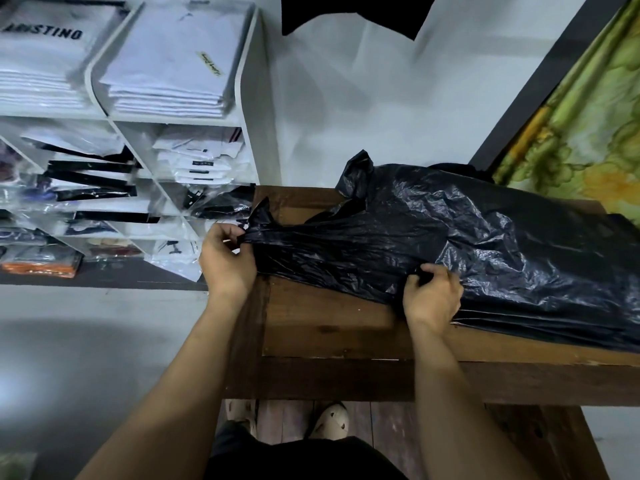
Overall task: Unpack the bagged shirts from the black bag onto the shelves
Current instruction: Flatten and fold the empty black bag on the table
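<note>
Meanwhile, the black bag (467,237) lies lengthwise left to right on the wooden table (329,323), its gathered mouth pinched in the left hand (227,259) nearest the shelves (242,133) (right hand (431,297) clutches plastic mid-bag).

bag (467,237) lies on table (329,323); shelves (249,98) apparently left.
</note>
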